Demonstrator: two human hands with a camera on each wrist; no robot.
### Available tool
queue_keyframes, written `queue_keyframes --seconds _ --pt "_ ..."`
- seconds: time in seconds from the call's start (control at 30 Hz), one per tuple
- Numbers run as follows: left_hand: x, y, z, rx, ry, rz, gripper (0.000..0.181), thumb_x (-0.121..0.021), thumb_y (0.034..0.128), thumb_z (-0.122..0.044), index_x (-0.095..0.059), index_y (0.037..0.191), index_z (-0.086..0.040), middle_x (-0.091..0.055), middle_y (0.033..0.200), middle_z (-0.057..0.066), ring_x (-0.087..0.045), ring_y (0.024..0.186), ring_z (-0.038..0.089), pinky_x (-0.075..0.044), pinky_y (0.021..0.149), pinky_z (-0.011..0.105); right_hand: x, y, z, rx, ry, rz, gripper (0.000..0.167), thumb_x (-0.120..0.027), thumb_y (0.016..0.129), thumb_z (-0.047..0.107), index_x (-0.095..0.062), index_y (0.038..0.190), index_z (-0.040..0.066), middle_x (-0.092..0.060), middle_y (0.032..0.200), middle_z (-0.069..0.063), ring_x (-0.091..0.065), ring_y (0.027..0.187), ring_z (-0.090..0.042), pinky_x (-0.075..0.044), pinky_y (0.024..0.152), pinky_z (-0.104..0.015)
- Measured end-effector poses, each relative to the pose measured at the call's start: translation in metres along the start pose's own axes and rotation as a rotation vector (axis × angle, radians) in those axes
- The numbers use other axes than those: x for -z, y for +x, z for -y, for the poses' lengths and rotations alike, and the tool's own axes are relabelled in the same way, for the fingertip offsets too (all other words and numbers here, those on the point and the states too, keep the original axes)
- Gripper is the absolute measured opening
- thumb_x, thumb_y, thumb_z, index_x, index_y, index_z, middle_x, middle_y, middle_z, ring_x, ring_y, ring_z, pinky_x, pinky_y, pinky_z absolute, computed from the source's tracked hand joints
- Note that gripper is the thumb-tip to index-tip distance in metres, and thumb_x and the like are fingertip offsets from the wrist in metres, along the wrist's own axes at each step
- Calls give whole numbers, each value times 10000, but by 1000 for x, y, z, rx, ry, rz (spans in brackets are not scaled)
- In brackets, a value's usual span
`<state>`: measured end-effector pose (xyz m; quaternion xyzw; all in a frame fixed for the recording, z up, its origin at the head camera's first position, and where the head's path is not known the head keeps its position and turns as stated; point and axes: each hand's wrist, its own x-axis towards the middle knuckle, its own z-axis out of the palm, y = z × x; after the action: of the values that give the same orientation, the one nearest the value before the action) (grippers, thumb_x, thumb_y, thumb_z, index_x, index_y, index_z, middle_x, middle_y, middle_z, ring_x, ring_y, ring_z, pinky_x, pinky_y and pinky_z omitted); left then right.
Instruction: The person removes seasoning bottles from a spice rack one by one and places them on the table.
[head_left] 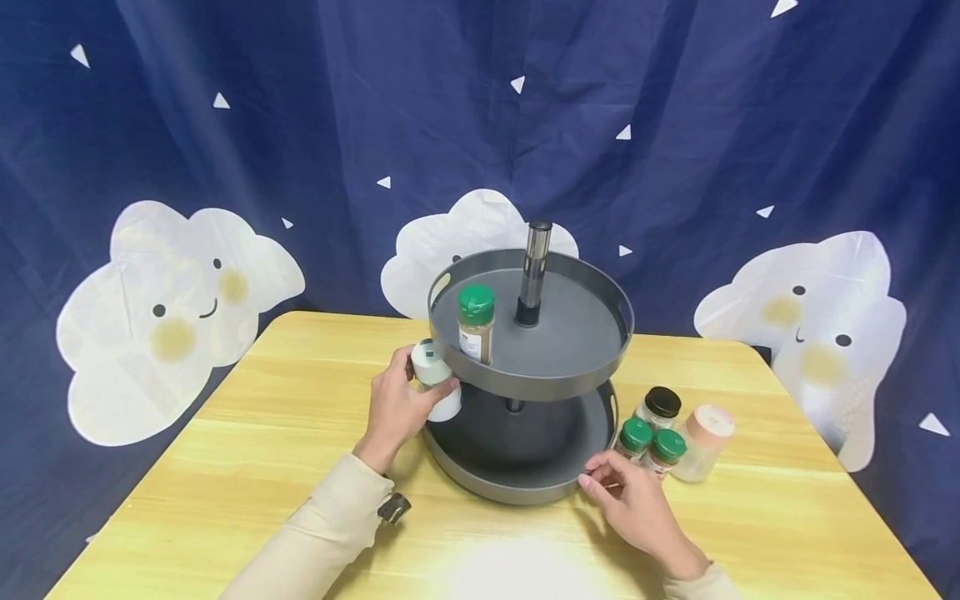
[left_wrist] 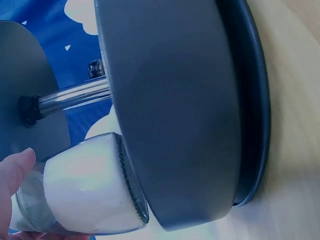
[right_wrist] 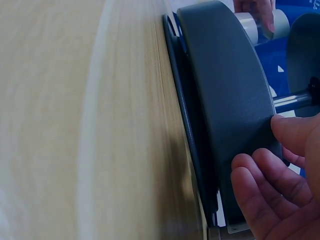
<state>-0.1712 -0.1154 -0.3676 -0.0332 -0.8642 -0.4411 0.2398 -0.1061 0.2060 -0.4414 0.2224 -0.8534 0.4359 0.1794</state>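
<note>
White-filled jar held at the edge of a two-tier turntable

The left hand (head_left: 397,404) grips a clear, rounded jar (left_wrist: 90,187) with white contents, a pale lid and a finely ridged base edge. The jar is between the tiers, over the left side of the lower tray (head_left: 517,495); whether its base touches cannot be told. The right hand (head_left: 630,504) grasps that tray's near right rim between thumb and curled fingers. Both trays are round, matt dark grey and high-walled, joined by a shiny metal post (head_left: 535,265) with black fittings. On the upper tray (head_left: 562,350) stands a green-capped spice bottle (head_left: 477,325) of brown powder. Right of the turntable cluster a black-lidded jar (head_left: 658,406), two green-capped bottles (head_left: 636,435) and a pink-lidded shaker (head_left: 703,442).

The desk (head_left: 300,375) has pale yellow wood grain; behind it hangs a creased navy curtain (head_left: 420,83) printed with white triangles and smiling clouds. The spice bottle carries a white label (head_left: 471,344), its print too small to read.
</note>
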Motion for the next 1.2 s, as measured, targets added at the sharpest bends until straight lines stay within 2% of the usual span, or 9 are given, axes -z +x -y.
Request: queue_keyframes --seconds 0.23,0.57,0.93,1.2 --pt "5 1 -3 -7 9 -12 648 -868 680 -286 -579 1201 -32 -648 914 116 -593 842 293 -474 724 379 0 1 0 -3 4 2 202 -753 782 -50 -638 888 77 -619 721 107 -612 621 -27 -558 546 -220" --pt "12 -1 -2 -17 32 -20 640 -867 685 -267 -574 1194 -10 -659 917 131 -602 836 292 -480 715 391 0 0 -1 -39 13 13 191 -751 795 -36 -639 892 85 -623 730 111 -620 633 -35 -563 562 -225" --pt "18 -2 -4 -40 55 -51 634 -868 679 -284 -583 1176 -12 -670 904 130 -619 823 287 -489 704 403 1 2 2 -10 5 10 191 -747 794 -44 -637 889 80 -626 727 101 -623 633 -38 -563 557 -222" --pt "22 -2 -5 -24 67 -55 638 -873 680 -281 -584 1179 -9 -683 945 141 -632 847 292 -503 719 426 1 1 2 -8 12 8 191 -743 790 -53 -638 896 67 -631 731 98 -624 641 -33 -564 555 -226"
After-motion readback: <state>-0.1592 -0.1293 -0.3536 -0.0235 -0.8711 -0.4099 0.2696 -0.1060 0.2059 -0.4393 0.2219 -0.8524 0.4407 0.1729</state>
